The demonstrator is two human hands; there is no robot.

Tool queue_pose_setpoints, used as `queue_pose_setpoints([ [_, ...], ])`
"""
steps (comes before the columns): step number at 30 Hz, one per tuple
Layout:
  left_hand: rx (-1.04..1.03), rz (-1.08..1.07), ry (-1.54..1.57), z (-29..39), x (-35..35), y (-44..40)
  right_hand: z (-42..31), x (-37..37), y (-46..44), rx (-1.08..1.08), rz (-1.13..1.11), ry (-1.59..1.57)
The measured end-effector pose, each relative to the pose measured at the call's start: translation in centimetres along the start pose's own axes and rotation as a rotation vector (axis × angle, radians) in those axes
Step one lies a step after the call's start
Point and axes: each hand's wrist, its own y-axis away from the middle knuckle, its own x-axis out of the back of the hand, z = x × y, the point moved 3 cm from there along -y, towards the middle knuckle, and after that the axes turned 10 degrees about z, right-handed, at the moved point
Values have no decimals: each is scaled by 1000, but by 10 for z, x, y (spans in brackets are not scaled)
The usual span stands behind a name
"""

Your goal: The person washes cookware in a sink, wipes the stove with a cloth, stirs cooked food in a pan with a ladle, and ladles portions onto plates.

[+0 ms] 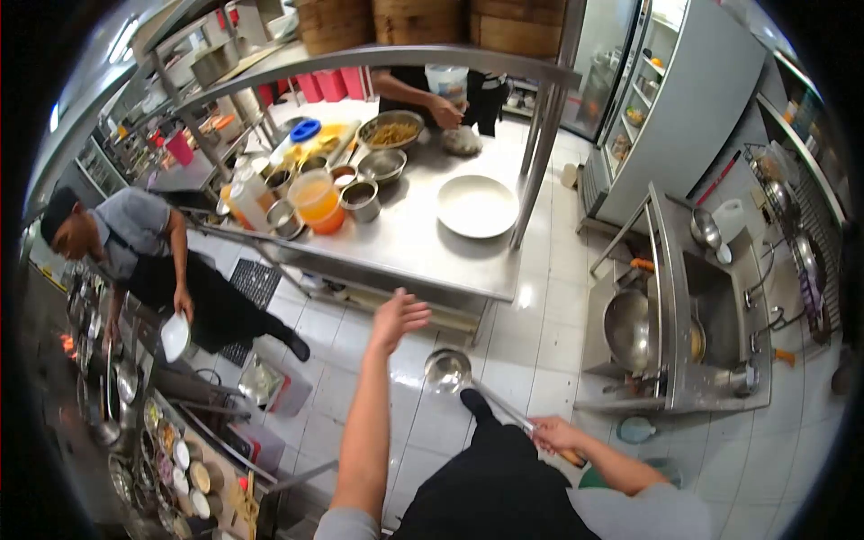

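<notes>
My left hand (399, 321) is stretched forward with its fingers extended, near the front edge of the steel table (418, 247), holding nothing. In my right hand (555, 434) is the handle of a long metal ladle (497, 400), low by my right side, with a wooden end showing past the fist. The ladle's wide round bowl (447, 370) hangs over the floor tiles, in front of my dark shoe (478, 405). A large white plate (477, 206) lies on the table beyond my left hand.
Metal bowls (382, 166) and an orange-filled tub (316, 202) crowd the table. A co-worker (153, 243) at left holds a white plate (175, 337); another person's hand (445, 113) is across the table. At right stand a sink (715, 306) and a wok (629, 329).
</notes>
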Motion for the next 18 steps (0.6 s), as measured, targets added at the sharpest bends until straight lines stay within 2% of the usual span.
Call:
queue_pose_setpoints([
  [3, 127, 76, 65, -24, -93, -140, 4, 25, -7, -38, -35, -146],
  [6, 162, 153, 157, -21, -148, -213, -50, 41, 25, -204, -16, -196],
  [8, 140, 179, 149, -23, -164, -244, -28, 57, 12, -123, -18, -167],
  [9, 36, 215, 124, -23, -169, -249, -19, 65, 8, -82, -20, -151],
  [12, 95, 254, 202, -10, -169, -246, -31, 82, -5, 10, -39, -97],
  [14, 49, 158, 219, -3, -158, -230, -29, 91, -18, -53, -11, -167],
  [15, -9, 145, 216, 5, -148, -209, -24, 97, -26, -94, -16, -179],
  [16, 16, 171, 247, -5, -126, -198, -19, 105, -34, -146, -46, -169],
  [17, -30, 259, 233, -13, -102, -176, -16, 128, -46, -129, -137, -35],
  [18, -23, 226, 223, -10, -80, -132, -25, 139, -54, -117, -134, 35],
])
